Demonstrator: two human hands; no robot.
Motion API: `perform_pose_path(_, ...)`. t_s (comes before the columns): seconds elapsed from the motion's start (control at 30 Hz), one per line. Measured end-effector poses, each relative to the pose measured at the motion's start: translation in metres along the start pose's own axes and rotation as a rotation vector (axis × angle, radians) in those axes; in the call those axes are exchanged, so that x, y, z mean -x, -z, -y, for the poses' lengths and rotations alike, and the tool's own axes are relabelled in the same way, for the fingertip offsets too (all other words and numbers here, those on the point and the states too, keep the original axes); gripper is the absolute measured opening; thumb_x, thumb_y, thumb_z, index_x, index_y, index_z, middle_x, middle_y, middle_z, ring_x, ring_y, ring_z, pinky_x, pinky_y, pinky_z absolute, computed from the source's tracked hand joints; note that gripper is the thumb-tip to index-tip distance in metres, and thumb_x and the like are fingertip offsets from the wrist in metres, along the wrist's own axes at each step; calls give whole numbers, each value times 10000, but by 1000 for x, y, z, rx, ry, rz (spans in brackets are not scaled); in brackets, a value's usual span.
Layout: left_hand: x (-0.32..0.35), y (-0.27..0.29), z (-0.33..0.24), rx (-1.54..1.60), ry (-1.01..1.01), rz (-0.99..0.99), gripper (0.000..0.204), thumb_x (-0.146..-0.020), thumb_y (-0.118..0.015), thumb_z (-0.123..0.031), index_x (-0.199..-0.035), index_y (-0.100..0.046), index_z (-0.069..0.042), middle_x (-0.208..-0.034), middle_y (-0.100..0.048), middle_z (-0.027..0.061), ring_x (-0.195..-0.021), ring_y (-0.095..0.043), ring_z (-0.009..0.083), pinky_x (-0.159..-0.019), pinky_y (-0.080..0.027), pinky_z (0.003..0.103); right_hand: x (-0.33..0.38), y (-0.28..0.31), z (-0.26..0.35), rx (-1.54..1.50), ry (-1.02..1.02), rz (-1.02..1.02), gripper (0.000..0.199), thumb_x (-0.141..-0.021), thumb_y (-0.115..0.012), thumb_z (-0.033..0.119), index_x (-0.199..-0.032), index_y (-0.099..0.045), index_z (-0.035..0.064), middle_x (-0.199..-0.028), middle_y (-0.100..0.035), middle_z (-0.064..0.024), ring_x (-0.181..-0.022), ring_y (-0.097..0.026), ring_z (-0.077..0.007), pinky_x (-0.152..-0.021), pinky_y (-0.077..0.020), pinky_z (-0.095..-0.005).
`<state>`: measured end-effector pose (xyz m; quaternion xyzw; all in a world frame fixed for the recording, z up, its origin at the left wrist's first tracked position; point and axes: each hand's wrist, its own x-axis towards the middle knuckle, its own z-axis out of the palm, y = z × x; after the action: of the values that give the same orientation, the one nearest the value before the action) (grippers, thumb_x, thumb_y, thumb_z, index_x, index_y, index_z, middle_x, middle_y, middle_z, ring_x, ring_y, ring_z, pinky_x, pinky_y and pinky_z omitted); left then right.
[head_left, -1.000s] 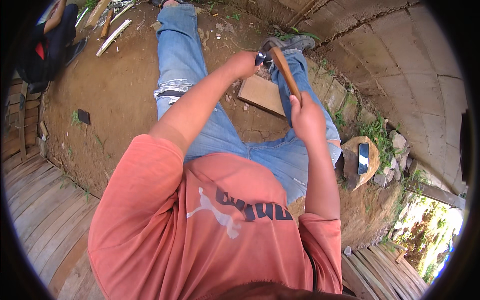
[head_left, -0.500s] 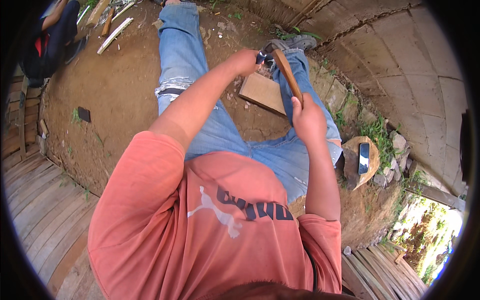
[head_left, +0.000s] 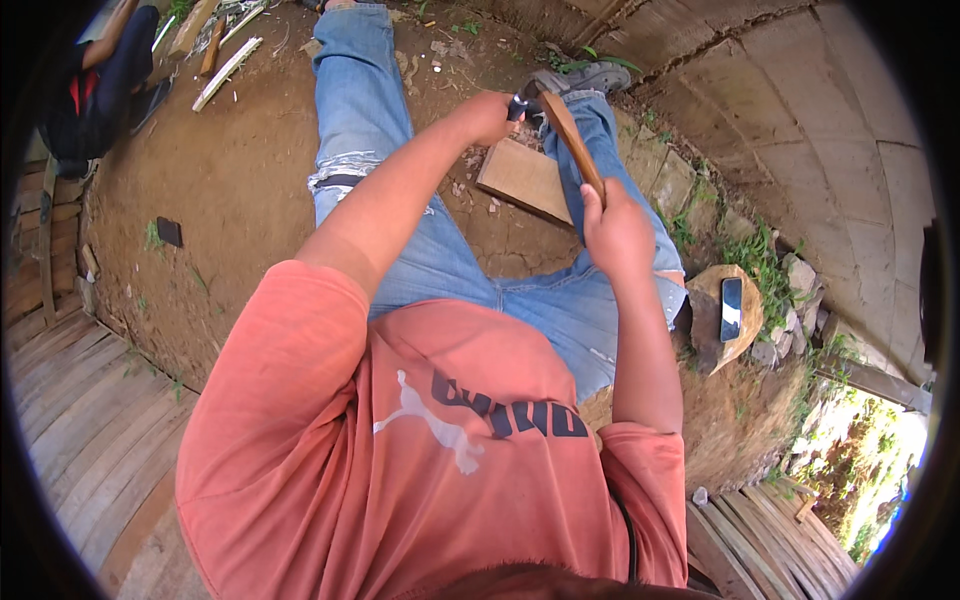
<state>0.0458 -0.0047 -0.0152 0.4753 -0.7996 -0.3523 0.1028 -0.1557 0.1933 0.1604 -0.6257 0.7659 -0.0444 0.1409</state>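
My right hand (head_left: 617, 228) is closed around the lower part of the wooden handle of a hammer (head_left: 572, 136). The hammer points away from me, over my right shin, its dark head beside my left hand. My left hand (head_left: 489, 118) is closed on a small dark object with a shiny edge (head_left: 517, 107), right against the hammer head. Most of that object is hidden, so its kind cannot be told. Below both hands, a flat wooden block (head_left: 524, 180) lies on the dirt between my legs, its right end against my right leg.
A phone (head_left: 732, 309) lies on a cut stump (head_left: 712, 345) at my right. A dark flat object (head_left: 169, 231) is on the ground at left. Wood strips (head_left: 228, 73) lie far left near another person (head_left: 100, 95). A panelled wall (head_left: 800, 130) rises at right.
The hammer's head end has shifted very slightly left, toward my left hand. Both grips stay the same, and the whole view has moved a little.
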Motion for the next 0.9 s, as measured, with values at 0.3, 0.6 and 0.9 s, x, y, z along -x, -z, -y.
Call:
perform_pose_path(0.3, -5, 8, 7, 11, -22, 20, 240, -981, -712, -291, -1188, -761, -179, -1155, -790, 155, -1081, -743, 373, -927, -590, 476, -14, -2, -9, -288, 45, -82, 346, -1095, -603, 392, -1142, -639, 51, -909, -724, -279, -878, -703, -503, -746, -528, -586)
perform_pose_path(0.6, -12, 5, -7, -47, -15, 54, 213, -972, -696, -226, -1164, -755, -156, -1149, -787, 137, -1103, -737, 360, -949, -575, 460, -12, 2, -1, -216, 75, -103, 370, -1090, -609, 407, -1054, -630, 39, -872, -709, -286, -852, -694, -509, -726, -518, -595)
perform_pose_path(0.9, -12, 5, -6, -48, -22, 55, 215, -978, -709, -248, -1163, -748, -145, -1131, -783, 146, -1084, -736, 366, -943, -576, 458, -15, -3, -11, -98, 65, -61, 379, -1089, -602, 420, -1060, -630, 43, -870, -709, -275, -853, -690, -512, -729, -506, -599)
